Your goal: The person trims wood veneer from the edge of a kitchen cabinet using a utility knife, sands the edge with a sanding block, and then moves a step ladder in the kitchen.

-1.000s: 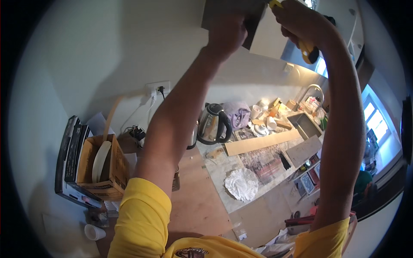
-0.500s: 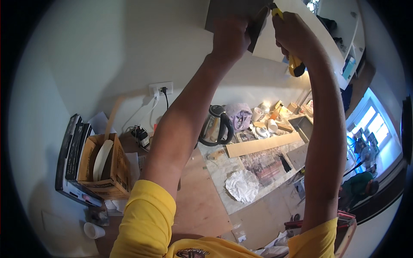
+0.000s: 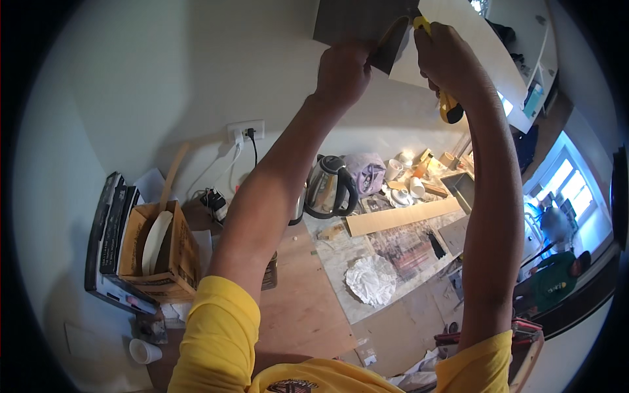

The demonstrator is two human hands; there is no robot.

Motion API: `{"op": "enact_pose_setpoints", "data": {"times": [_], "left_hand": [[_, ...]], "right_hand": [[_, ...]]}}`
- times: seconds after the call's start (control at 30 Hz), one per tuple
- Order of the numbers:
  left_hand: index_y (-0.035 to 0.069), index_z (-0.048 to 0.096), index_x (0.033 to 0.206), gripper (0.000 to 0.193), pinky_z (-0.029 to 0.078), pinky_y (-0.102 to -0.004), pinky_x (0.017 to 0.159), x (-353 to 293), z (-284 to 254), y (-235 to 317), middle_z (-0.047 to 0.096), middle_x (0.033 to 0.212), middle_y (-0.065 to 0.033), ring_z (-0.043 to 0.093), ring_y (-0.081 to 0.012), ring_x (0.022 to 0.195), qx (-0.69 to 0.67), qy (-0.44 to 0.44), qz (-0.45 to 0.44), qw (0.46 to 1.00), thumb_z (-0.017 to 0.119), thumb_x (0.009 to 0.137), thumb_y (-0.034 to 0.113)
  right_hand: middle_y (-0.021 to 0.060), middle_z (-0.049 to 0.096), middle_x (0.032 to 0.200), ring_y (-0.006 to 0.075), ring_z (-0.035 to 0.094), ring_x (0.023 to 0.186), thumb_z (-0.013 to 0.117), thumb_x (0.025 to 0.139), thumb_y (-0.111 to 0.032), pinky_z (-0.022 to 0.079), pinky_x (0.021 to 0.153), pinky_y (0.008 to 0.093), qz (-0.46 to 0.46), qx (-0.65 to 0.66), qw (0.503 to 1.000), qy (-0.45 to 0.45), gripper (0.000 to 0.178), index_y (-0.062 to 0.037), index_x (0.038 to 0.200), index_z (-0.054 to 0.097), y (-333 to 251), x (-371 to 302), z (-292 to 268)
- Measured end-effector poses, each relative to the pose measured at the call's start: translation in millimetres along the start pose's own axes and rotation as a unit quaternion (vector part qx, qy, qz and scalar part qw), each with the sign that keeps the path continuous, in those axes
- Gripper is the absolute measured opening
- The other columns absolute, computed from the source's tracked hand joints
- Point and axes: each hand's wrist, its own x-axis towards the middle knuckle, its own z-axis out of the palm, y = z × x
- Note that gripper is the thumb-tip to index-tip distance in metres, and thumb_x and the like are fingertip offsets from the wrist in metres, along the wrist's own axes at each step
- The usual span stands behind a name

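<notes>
Both my arms are raised toward a wall cabinet with a dark grey side panel (image 3: 347,19) and a pale underside (image 3: 481,56). My left hand (image 3: 344,73) is closed at the panel's lower edge, on a dark, curling strip of sheet (image 3: 392,47); its fingertips are in shadow. My right hand (image 3: 449,57) is wrapped round a yellow and black utility knife (image 3: 451,108). The handle's black end sticks out below the fist. Its front end points up to the corner where dark panel and pale board meet, and I cannot make out the blade.
Below lies a cluttered counter with a glass kettle (image 3: 325,190), a lilac bag (image 3: 364,173), a pale wooden strip (image 3: 403,217) and crumpled white paper (image 3: 371,280). At left stands a cardboard box (image 3: 180,252). A person in green (image 3: 553,281) is far right.
My left hand has shifted left and slightly down, away from my right hand, with the dark strip still at it. The right hand and knife stay almost in place. The person in green shows more.
</notes>
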Motion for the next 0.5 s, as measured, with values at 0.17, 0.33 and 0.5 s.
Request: {"op": "enact_pose_setpoints", "data": {"times": [0.17,0.33,0.5], "left_hand": [[0.011,0.071,0.092,0.023,0.055,-0.0422,0.070,-3.7,-2.5,-2.7,0.067,0.083,-0.0131,0.066,-0.0323,0.078,0.012,-0.023,-0.030,0.999,0.066,0.072,0.001],[0.010,0.071,0.097,0.025,0.055,-0.0384,0.069,-6.1,0.7,-0.7,0.069,0.089,-0.0131,0.067,-0.0308,0.078,-0.006,0.010,-0.020,1.000,0.066,0.075,0.001],[0.006,0.069,0.106,0.026,0.056,-0.0370,0.072,10.8,-19.6,-1.8,0.071,0.096,-0.0084,0.070,-0.0272,0.082,-0.093,-0.136,-0.138,0.977,0.063,0.081,0.003]], "right_hand": [[0.0121,0.063,0.064,0.0202,0.070,0.058,0.063,0.086,-0.009,0.057,0.053,0.0291,0.055,0.042,0.997,-0.017,0.015,0.0044,0.091,0.062,-16.9,-5.0,-7.2],[0.0121,0.061,0.065,0.0220,0.069,0.057,0.054,0.090,-0.010,0.057,0.051,0.0310,0.116,0.131,0.984,-0.034,0.016,0.0049,0.089,0.059,-23.5,-6.1,-18.4],[0.0118,0.060,0.064,0.0226,0.067,0.053,0.050,0.092,-0.012,0.056,0.051,0.0337,0.144,0.197,0.968,-0.061,0.018,0.0036,0.089,0.058,-20.9,-6.7,-32.8]]}}
